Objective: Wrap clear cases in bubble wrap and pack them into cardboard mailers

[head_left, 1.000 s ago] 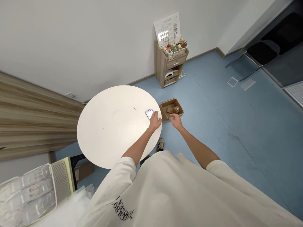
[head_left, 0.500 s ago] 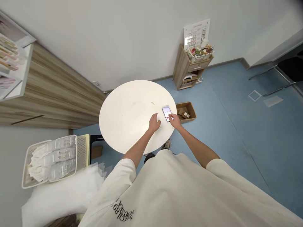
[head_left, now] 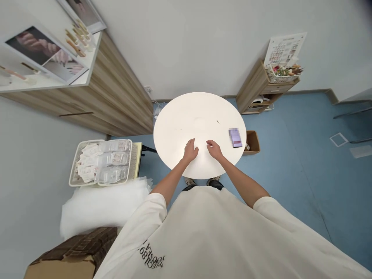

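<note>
Over the near part of a round white table (head_left: 197, 106), my left hand (head_left: 190, 151) is held with its thumb apart from loosely bent fingers, and nothing is in it. My right hand (head_left: 214, 149) is a short way to its right, fingers slightly curled and apart, also holding nothing. A smartphone (head_left: 235, 137) lies flat near the table's right edge, its lit screen blurred; my right hand is the nearer one and does not touch it. Beyond the hands, a small dark sliver (head_left: 218, 122) lies on the tabletop.
A brown box (head_left: 253, 143) stands on the floor right of the table. To the left are a wood-grain cabinet (head_left: 122, 89), a white basket (head_left: 72, 170) of clear packs and white wrapping (head_left: 104, 207). A small drawer unit (head_left: 255, 87) stands by the wall.
My right hand has come off the phone and moved left toward my left hand. The phone stays on the table. The view has turned to the left.
</note>
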Tool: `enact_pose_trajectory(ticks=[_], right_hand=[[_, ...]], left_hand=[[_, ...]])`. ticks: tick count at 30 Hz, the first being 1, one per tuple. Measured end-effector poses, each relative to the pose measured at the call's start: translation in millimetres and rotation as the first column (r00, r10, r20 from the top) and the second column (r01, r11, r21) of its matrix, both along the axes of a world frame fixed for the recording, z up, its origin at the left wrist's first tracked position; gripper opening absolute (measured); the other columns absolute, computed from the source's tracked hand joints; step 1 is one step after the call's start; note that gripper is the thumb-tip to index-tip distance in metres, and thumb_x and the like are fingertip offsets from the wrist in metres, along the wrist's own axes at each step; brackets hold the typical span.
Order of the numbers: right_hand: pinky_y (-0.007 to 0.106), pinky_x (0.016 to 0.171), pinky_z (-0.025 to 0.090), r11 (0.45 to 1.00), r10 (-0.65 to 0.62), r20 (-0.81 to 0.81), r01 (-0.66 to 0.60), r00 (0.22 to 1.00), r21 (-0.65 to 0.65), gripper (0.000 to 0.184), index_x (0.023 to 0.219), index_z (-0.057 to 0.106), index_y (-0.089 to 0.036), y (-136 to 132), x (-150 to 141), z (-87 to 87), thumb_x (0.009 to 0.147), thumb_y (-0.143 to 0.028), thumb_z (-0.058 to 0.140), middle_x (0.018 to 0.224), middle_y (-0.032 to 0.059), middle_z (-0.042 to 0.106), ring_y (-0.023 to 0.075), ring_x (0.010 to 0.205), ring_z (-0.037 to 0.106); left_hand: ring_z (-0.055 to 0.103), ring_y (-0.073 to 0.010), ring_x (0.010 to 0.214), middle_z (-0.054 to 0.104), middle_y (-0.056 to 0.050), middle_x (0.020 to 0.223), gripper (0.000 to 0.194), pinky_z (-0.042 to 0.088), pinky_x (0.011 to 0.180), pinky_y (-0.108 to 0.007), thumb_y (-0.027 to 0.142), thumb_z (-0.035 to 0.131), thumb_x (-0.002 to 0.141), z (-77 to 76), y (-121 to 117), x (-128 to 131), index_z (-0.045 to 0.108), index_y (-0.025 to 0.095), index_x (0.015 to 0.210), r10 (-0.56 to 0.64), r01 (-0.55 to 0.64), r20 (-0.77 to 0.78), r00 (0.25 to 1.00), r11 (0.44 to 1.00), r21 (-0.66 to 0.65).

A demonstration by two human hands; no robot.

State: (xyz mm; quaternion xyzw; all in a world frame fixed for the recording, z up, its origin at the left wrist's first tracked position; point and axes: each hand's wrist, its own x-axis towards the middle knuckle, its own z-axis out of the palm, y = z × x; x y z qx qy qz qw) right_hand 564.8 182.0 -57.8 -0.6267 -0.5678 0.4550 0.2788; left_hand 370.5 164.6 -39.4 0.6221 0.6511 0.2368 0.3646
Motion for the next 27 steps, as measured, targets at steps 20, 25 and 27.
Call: enact_pose_trajectory(ticks=[20, 25, 27], right_hand=[[0.043, 0.102, 0.051, 0.852, 0.522, -0.056, -0.517, 0.851, 0.080, 0.032, 0.116, 0.066, -0.025, 12.8, -150.2, 3.9, 0.087, -0.028, 0.051, 0.124, 0.0057, 0.069, 0.0212, 0.112, 0.065], [0.043, 0.103, 0.051, 0.796, 0.604, -0.067, -0.597, 0.794, 0.097, 0.032, 0.116, 0.066, -0.025, 3.5, -184.4, 10.3, 0.087, -0.026, 0.051, 0.123, 0.0061, 0.070, 0.0214, 0.111, 0.065], [0.042, 0.102, 0.052, 0.779, 0.625, -0.063, -0.618, 0.778, 0.106, 0.032, 0.115, 0.066, -0.024, 1.3, -200.6, 13.7, 0.087, -0.026, 0.051, 0.122, 0.0065, 0.070, 0.0215, 0.109, 0.066]], left_hand=[[0.038, -0.0301, 0.148, 0.046, -0.013, 0.155, 0.054, 0.031, 0.123, -0.052, 0.026, 0.054, 0.093, 9.5, -87.7, -110.3, 0.046, 0.022, 0.146, 0.477, -0.476, -0.011, 0.879, 0.879, 0.035], [0.042, -0.0312, 0.145, 0.049, -0.014, 0.151, 0.047, 0.035, 0.119, -0.053, 0.026, 0.052, 0.093, 18.0, -108.4, -135.7, 0.051, 0.021, 0.140, 0.551, -0.550, -0.043, 0.833, 0.835, 0.028], [0.044, -0.0305, 0.144, 0.051, -0.013, 0.149, 0.043, 0.036, 0.118, -0.052, 0.026, 0.050, 0.093, 20.3, -114.0, -149.9, 0.053, 0.022, 0.136, 0.561, -0.559, -0.055, 0.826, 0.828, 0.047]])
